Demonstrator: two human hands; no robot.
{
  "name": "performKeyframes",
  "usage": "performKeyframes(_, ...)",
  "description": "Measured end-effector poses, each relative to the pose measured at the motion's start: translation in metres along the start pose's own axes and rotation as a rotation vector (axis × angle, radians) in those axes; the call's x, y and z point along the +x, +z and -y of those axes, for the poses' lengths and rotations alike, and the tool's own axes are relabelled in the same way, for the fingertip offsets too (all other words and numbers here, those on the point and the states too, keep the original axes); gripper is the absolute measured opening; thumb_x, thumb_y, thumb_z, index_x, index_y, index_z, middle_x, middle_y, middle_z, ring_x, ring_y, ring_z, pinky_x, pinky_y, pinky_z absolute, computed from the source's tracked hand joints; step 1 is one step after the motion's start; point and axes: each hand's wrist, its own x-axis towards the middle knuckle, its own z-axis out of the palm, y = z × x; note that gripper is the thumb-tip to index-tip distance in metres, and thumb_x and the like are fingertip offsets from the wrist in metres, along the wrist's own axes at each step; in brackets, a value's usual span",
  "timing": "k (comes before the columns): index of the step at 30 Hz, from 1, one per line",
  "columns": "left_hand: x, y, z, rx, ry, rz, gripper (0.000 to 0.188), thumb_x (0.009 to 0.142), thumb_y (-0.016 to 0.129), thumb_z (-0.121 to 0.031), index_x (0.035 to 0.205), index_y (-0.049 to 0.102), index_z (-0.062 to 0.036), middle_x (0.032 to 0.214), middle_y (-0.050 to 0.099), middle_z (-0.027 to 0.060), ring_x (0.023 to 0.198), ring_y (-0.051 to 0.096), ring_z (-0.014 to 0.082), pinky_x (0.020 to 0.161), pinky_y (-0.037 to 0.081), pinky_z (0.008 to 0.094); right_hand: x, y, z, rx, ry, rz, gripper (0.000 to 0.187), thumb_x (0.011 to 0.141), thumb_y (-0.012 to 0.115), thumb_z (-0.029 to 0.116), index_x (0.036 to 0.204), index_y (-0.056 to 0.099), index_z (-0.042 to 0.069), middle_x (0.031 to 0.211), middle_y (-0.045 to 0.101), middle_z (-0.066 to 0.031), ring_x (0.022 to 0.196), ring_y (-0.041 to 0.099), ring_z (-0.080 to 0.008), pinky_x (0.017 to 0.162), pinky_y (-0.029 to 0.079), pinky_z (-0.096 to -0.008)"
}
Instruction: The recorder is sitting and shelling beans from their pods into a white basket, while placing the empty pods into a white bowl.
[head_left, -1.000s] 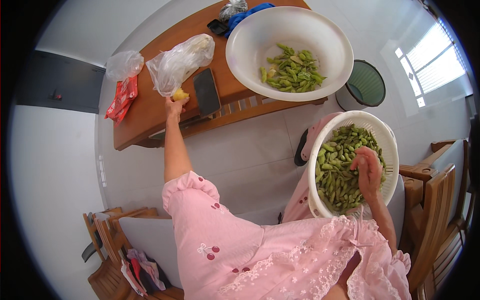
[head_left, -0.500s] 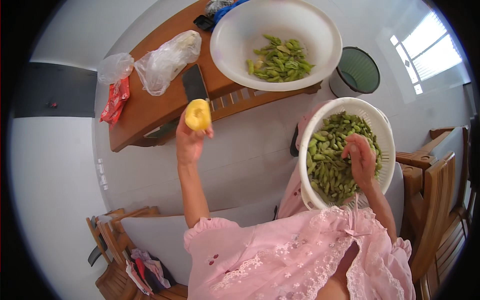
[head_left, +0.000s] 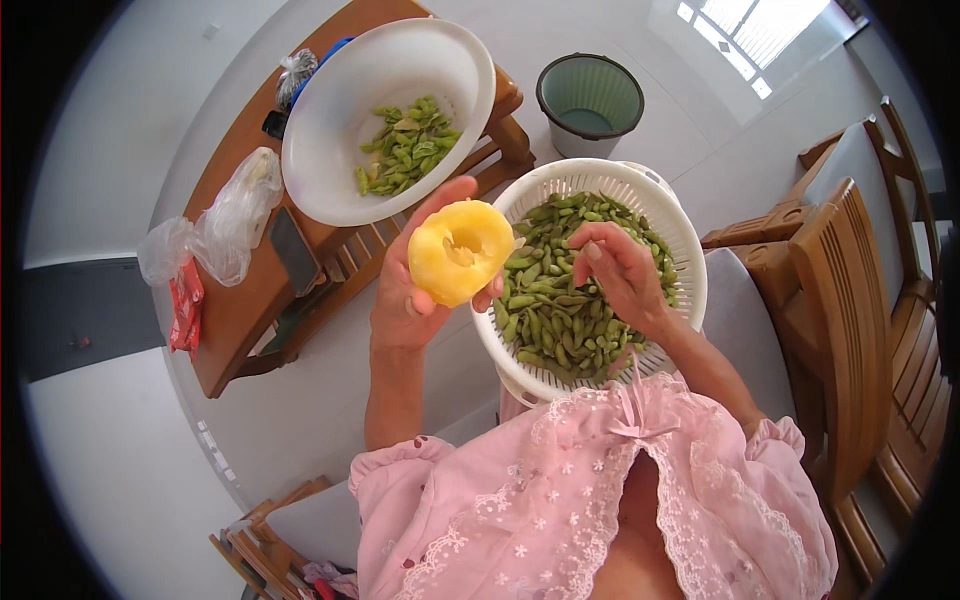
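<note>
My left hand (head_left: 395,300) grips a peeled yellow fruit that looks like a peach (head_left: 440,262), its fingers and thumb around the sides. A hollow in the fruit's flesh faces up. My right hand (head_left: 625,275) hovers to the right of it, over a white slotted basket (head_left: 691,290) full of green soybean pods (head_left: 560,315). The fingers of that hand are loosely bent and apart, with nothing visible in them. The basket rests by my lap, and my left hand is beside its left rim.
On the wooden table (head_left: 235,335) stands a large white basin (head_left: 330,150) with some green pods (head_left: 410,150). Plastic bags (head_left: 240,220), a red packet (head_left: 186,305) and a dark flat phone-like object (head_left: 293,250) lie there too. A green bin (head_left: 590,105) is on the floor; a wooden chair (head_left: 830,330) stands at right.
My left hand has brought the fruit closer, right toward the basket. My right hand stays over the pods, fingers bent. The whole view has shifted, so table and basket appear further left.
</note>
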Motion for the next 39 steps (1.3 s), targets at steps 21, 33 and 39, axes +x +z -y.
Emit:
performKeyframes(21,0.022,0.061,0.049,0.204,0.082,-0.099,0.080,0.057,0.077,-0.003,0.122,0.030,0.0002,0.119,0.038,0.0139,0.103,0.049,0.0238,0.085,0.047,0.0339,0.002,-0.017,0.021,0.882,0.004,0.059,0.066,0.069,0.070,0.013,0.123,0.035,-0.002,0.109,0.049,-0.0062,0.097,0.051,-0.0147,0.086,0.044,-0.0296)
performKeyframes(33,0.008,0.058,0.051,0.489,0.430,-0.144,0.070,0.048,0.083,-0.013,0.104,0.044,0.0005,0.102,0.050,0.0183,0.088,0.053,0.0233,0.077,0.045,0.0308,0.005,-0.028,0.055,0.622,-0.164,0.285,0.080,0.060,0.077,0.022,0.123,0.034,-0.004,0.107,0.053,-0.0096,0.094,0.053,-0.0136,0.081,0.044,-0.0274)
performKeyframes(39,-0.045,0.117,0.057,0.674,0.749,-0.393,0.037,0.062,0.073,-0.007,0.080,0.041,-0.0040,0.073,0.049,0.0116,0.063,0.049,0.0154,0.053,0.041,0.0216,-0.007,-0.020,0.112,0.473,-0.587,0.070,0.048,0.068,0.071,0.019,0.102,0.051,-0.008,0.074,0.059,-0.0148,0.062,0.060,-0.0255,0.057,0.049,-0.0305)
